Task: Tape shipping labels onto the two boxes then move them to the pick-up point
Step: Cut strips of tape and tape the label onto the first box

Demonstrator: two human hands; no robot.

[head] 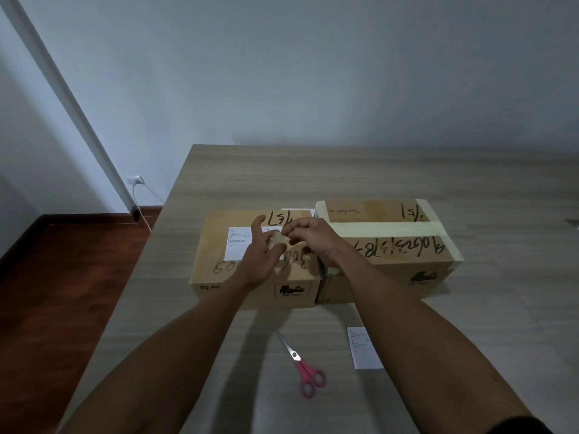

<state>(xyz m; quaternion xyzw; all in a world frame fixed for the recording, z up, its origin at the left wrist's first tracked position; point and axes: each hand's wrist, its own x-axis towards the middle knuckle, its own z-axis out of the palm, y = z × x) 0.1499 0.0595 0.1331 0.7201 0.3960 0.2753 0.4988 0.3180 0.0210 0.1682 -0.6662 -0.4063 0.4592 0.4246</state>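
**Over the left box: tape strip stretched between both grips, label just below**

Above the left box [255,264], both hands meeting: left hand [261,249] and right hand [308,238] each pinching an end of a short tape strip [277,241], long axis running left to right. Directly beneath and slightly to the left, the first label [239,247] lying flat on the box top, partly hidden by the left hand. Left grip nearer the label; likely next, a short drop downward onto the label's right edge. On the surface [407,173], nearer the body, the second label [363,347] lying loose beside the scissors [302,364], well apart from the right box [388,249], which touches the left one. Plenty of open room behind and right; left surface edge near the left box.
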